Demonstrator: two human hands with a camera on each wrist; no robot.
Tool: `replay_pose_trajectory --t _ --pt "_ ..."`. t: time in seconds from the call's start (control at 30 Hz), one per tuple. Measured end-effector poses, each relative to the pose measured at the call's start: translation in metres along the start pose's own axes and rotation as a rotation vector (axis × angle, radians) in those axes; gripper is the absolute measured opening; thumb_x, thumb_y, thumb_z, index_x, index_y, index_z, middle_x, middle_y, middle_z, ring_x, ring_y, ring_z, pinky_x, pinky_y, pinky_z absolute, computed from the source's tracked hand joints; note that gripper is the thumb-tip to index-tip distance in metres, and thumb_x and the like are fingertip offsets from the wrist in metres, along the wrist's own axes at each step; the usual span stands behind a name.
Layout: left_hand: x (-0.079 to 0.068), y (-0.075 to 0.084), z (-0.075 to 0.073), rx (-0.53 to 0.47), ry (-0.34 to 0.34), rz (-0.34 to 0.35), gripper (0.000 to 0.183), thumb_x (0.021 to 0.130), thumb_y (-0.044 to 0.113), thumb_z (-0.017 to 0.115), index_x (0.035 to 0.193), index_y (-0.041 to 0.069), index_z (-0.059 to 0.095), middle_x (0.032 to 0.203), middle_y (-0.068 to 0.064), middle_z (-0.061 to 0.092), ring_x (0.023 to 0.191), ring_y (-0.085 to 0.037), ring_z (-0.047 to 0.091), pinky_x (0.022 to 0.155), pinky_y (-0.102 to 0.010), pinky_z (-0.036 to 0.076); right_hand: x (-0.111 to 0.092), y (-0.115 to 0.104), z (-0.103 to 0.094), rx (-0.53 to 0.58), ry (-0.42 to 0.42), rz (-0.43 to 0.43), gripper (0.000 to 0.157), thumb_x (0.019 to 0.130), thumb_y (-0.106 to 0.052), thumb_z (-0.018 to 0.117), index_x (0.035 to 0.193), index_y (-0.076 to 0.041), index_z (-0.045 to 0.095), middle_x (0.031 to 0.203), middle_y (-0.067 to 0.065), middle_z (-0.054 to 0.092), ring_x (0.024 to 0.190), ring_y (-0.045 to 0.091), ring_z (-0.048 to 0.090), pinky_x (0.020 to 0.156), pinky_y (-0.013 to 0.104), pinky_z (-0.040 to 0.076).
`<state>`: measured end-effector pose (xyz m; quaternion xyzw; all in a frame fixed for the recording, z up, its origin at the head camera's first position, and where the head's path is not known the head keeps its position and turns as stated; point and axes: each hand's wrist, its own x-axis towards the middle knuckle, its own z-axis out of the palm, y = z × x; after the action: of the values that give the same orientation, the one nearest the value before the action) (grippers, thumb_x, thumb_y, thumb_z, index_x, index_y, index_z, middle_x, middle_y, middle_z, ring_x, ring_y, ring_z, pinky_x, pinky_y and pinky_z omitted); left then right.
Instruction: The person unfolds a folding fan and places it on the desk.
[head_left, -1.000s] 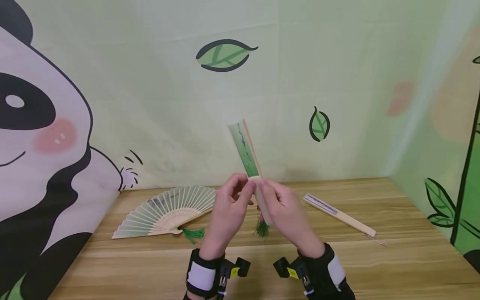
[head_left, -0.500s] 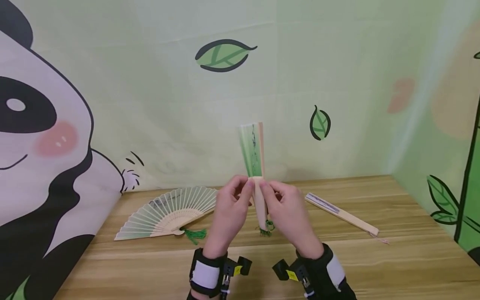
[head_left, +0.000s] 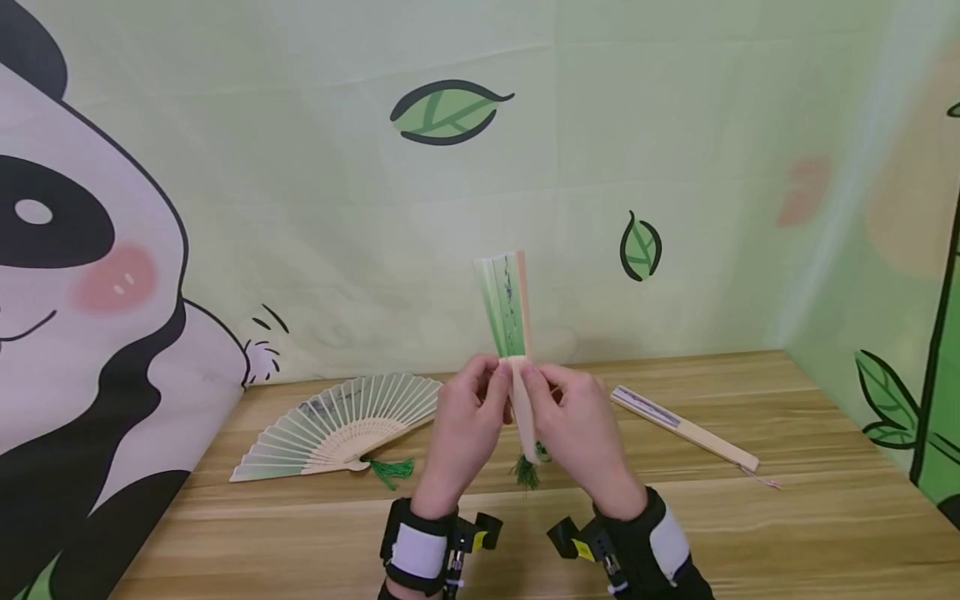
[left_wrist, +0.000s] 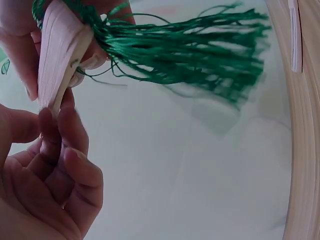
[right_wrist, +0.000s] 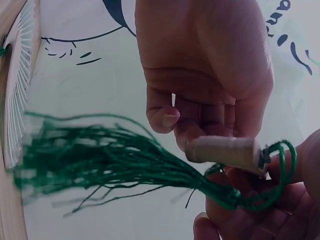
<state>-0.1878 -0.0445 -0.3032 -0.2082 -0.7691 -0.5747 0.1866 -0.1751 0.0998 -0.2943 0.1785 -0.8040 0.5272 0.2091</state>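
Note:
A green folding fan (head_left: 512, 308), mostly folded with its leaf slightly spread at the top, stands upright between both hands above the table. My left hand (head_left: 467, 417) pinches its left side between thumb and fingers, just below the leaf. On the opposite side my right hand (head_left: 577, 425) pinches it at the same height. From the fan's lower end hangs a green tassel (head_left: 527, 473); in the left wrist view the tassel (left_wrist: 185, 47) stretches across the top, and the pale wooden ribs (left_wrist: 57, 50) lie pressed together. The right wrist view shows the rib end (right_wrist: 227, 151) with the cord looped through it.
A spread pale green fan (head_left: 345, 429) with a green tassel lies on the table (head_left: 300, 533) to the left. A folded fan (head_left: 684, 427) with a pink cord lies to the right. Behind stands a printed cloth backdrop (head_left: 337, 208) with a panda and leaves.
The fan has turned from leaning left to nearly upright, and its leaf has spread a little at the left. Both hands keep their pinch on it. The tassel swings below.

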Motion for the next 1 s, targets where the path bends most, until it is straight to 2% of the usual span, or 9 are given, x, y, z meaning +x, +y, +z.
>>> replay_pose_trajectory --t 0.2,0.4,0.6,1.0 --pt "-0.0008 -0.0003 0.0006 -0.035 -0.026 -0.034 0.022 0.106 0.024 0.048 0.108 0.007 0.062 0.071 -0.001 0.059 0.061 -0.018 0.058 0.058 -0.034 0.053 -0.0002 -0.0006 -0.002 0.019 -0.011 0.036 0.027 0.104 -0.026 0.053 0.098 -0.009 0.073 0.074 -0.004 0.062 0.061 0.014 0.057 0.052 0.03 0.048" --pt "-0.0008 0.0007 0.0006 -0.03 -0.029 -0.029 0.022 0.107 0.022 0.047 0.109 0.006 0.062 0.078 -0.001 0.061 0.064 -0.017 0.058 0.059 -0.036 0.053 -0.0005 -0.0017 -0.0018 0.025 -0.011 0.044 0.027 0.104 -0.026 0.053 0.099 -0.009 0.073 0.077 -0.004 0.064 0.062 0.014 0.058 0.052 0.029 0.048" --pt "-0.0011 0.0011 0.0015 -0.044 -0.046 -0.041 0.022 0.107 0.021 0.045 0.109 0.006 0.06 0.078 -0.002 0.06 0.066 -0.017 0.058 0.059 -0.033 0.052 -0.0009 -0.0016 -0.0016 0.044 -0.006 0.049 0.027 0.104 -0.026 0.054 0.097 -0.009 0.073 0.075 -0.005 0.064 0.062 0.015 0.058 0.051 0.029 0.047" --pt "-0.0011 0.0006 0.0029 -0.046 -0.044 -0.027 0.022 0.107 0.022 0.045 0.11 0.006 0.06 0.079 -0.001 0.061 0.066 -0.017 0.059 0.059 -0.033 0.052 -0.0013 -0.0014 -0.0019 0.053 0.01 0.059 0.027 0.104 -0.025 0.054 0.098 -0.008 0.073 0.076 -0.003 0.064 0.062 0.015 0.059 0.051 0.03 0.049"
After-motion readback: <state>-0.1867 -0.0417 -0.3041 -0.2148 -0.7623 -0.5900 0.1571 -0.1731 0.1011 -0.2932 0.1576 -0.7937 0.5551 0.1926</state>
